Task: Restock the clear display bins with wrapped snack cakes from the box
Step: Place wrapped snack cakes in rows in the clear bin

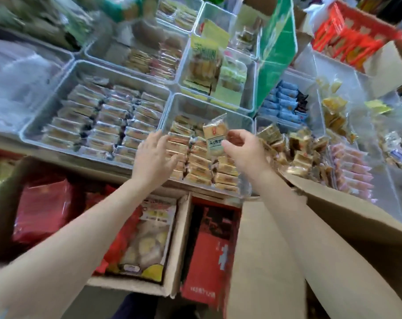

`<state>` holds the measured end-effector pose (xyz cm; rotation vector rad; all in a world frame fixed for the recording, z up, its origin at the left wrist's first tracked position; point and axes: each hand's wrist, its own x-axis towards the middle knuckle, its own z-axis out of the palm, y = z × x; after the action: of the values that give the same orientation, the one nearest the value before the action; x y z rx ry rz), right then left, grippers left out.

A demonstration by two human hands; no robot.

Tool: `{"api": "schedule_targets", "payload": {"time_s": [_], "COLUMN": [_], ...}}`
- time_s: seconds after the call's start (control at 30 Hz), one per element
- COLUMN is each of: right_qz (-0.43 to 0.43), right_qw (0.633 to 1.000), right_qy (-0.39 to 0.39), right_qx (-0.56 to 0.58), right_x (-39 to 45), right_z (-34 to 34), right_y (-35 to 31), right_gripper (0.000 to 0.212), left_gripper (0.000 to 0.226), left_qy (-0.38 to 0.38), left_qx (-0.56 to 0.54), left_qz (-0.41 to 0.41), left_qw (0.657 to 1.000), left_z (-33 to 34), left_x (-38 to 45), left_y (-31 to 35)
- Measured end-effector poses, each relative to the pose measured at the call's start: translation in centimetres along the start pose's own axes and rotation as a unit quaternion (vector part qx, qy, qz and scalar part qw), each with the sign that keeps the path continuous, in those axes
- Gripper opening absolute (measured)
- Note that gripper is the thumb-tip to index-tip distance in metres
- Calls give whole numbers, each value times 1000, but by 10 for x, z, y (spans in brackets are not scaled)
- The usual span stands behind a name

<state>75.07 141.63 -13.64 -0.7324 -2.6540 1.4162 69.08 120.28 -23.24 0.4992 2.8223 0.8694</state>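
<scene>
- Above the cardboard boxes (pixel 276 249), the clear bin (pixel 209 107) holds rows of snack cakes, its near edge hidden behind the hands.
- Left hand (pixel 152 155), fingers straight, seems to rest on the blurred rows.
- Right hand (pixel 242 148) pinches one wrapped cake (pixel 215 139) over the bin.

I see one wrapped snack cake (pixel 215 138) upright above the middle clear bin (pixel 209 104), pale and clear-wrapped with a printed label. That bin holds rows of similar cakes (pixel 200 164) packed on edge toward its near wall, its far end bare. The large bin (pixel 45 111) left of it is filled in tidy rows.
</scene>
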Motion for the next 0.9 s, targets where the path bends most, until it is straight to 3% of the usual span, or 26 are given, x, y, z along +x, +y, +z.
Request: {"api": "schedule_targets", "payload": {"time_s": [0.07, 0.2, 0.5, 0.63, 0.77, 0.9], "right_qz": [-17, -76, -37, -66, -127, -82], "right_qw": [997, 979, 964, 963, 931, 881], "right_qy": [19, 19, -100, -72, -70, -123], "right_qx": [-78, -189, -245, -251, -336, -449], "right_x": [29, 85, 142, 136, 121, 125], "right_z": [14, 47, 135, 151, 154, 152], "right_y": [-2, -1, 25, 30, 43, 41], "right_gripper": [28, 28, 37, 39, 50, 57], "left_gripper": [72, 79, 81, 81, 80, 79], "left_qy": [-41, -40, -85, -80, -68, -66], "left_qx": [88, 148, 163, 161, 167, 168], "left_qz": [9, 30, 27, 28, 34, 33], "left_qw": [995, 988, 983, 983, 983, 983], "left_z": [7, 12, 9, 11, 13, 13], "left_x": [11, 15, 15, 16, 15, 15], "left_y": [-35, -47, -45, -46, -46, -46]}}
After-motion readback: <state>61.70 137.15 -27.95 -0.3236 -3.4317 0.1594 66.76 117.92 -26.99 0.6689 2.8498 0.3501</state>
